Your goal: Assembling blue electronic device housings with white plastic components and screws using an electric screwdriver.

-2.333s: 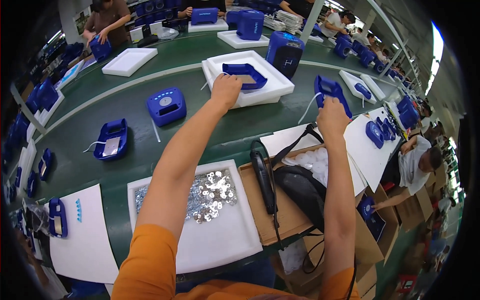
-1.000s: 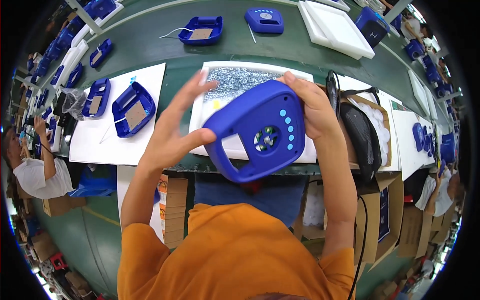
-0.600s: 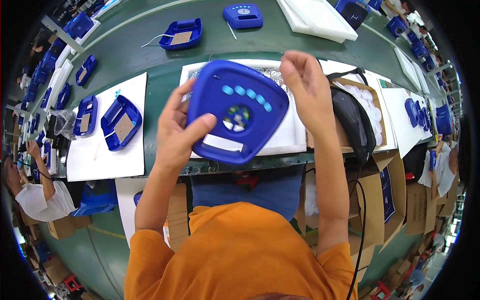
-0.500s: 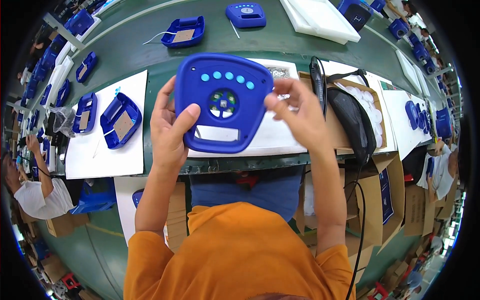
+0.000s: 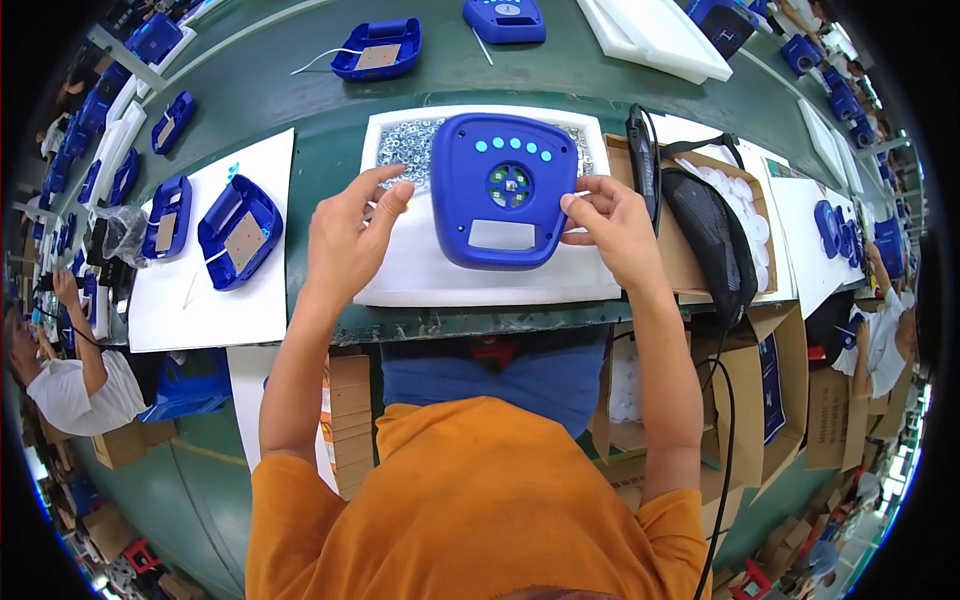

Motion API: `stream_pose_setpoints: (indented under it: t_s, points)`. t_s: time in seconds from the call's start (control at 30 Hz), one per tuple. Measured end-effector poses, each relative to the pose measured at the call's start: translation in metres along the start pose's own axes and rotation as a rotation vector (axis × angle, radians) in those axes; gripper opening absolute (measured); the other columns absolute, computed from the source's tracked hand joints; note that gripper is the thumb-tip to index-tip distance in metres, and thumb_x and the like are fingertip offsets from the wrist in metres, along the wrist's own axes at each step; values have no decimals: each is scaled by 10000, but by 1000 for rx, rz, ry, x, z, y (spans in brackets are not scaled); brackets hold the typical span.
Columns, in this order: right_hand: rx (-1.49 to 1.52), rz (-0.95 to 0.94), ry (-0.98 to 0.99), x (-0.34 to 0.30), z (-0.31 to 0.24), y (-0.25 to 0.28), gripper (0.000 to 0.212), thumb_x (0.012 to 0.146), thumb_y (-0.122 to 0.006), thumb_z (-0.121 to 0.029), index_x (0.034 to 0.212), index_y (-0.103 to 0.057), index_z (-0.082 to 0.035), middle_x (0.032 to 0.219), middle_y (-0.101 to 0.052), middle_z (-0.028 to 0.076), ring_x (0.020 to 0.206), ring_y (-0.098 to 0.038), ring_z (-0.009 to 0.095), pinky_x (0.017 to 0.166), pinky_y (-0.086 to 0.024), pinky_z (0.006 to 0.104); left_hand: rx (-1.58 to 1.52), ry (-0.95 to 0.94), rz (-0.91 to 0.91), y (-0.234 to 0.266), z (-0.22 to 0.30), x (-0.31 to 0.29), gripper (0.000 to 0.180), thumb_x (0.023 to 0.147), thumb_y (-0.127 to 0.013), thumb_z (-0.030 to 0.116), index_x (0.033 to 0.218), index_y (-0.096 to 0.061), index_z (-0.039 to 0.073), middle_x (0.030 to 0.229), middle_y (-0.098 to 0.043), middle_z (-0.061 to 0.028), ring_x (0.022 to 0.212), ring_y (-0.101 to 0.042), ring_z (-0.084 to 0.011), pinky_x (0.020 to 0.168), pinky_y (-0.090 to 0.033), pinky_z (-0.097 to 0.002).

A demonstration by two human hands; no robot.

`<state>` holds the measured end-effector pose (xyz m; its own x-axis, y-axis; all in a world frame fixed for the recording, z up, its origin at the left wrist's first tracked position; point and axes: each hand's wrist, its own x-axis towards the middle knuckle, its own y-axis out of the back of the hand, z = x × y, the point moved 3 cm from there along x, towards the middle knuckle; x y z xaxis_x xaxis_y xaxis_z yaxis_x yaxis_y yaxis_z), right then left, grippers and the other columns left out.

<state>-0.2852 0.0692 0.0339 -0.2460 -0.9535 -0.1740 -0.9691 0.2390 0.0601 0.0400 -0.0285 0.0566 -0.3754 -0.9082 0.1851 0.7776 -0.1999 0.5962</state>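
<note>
A blue plastic housing (image 5: 463,215) with a row of light-blue buttons, a round opening showing a green circuit board, and a pale rectangular window is over a white foam tray (image 5: 400,290). My right hand (image 5: 612,228) pinches its right edge between thumb and fingers. Left of the housing, my left hand (image 5: 345,240) is apart from it, thumb and fingers spread. Small metal screws or nuts (image 5: 402,145) fill the tray's far part, partly hidden behind the housing.
Open blue shells (image 5: 240,238) lie on a white sheet at left. More blue shells (image 5: 378,55) sit across the green bench. At right are a black mesh pouch (image 5: 705,235), a box of white round parts (image 5: 757,225) and a black cable (image 5: 730,430). Other people work at both sides.
The housing has moved right and a little away from me, and more of the foam tray shows. My left hand has let go of it, while my right hand has taken its right edge.
</note>
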Motion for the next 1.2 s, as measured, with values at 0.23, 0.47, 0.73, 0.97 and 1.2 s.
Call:
stream_pose_setpoints:
  t_s: [0.23, 0.47, 0.73, 0.97, 1.2]
  points:
    - [-252, -72, -106, 4, 22, 10, 481, 1060, -804, -261, 1260, -711, 167, 962, -819, 185, 826, -809, 192, 733, -661, 333, 551, -191, 57, -6, -10, 2, 157, 1064, -754, 190, 1137, -853, 92, 990, -837, -97, 933, -796, -298, 815, -604, -408]
    - [-502, 261, 179, 7, -31, 58, 325, 1120, -726, -261, 1083, -838, 41, 823, -811, 65, 763, -770, 113, 703, -602, 314, 566, -421, 30, -42, -22, 26, 72, 964, -817, 130, 1014, -864, 111, 1020, -802, -60, 995, -773, -305, 869, -619, -447]
    - [-341, 865, 250, 61, -21, 295, 250, 1071, -737, -163, 1179, -825, 45, 1000, -856, 136, 896, -832, 198, 787, -652, 332, 559, -426, 66, -47, -38, 29, 52, 942, -801, 120, 912, -839, 100, 974, -766, -40, 935, -769, -287, 813, -605, -447]
    - [-1150, 521, -5, 90, 11, 307, 327, 946, -845, -316, 1168, -880, -78, 1115, -855, 194, 1088, -819, 374, 993, -627, 462, 645, -397, -8, -56, -33, 38, 30, 966, -788, 118, 973, -798, 90, 983, -723, -62, 961, -752, -297, 837, -596, -458]
    - [-1429, 405, 23, 86, -1, 272, 341, 897, -923, -260, 1186, -865, -88, 1322, -805, 187, 1234, -769, 393, 1084, -598, 491, 686, -374, -39, -60, -26, 42, 57, 991, -758, 124, 991, -744, 68, 991, -712, -86, 977, -752, -327, 851, -612, -482]
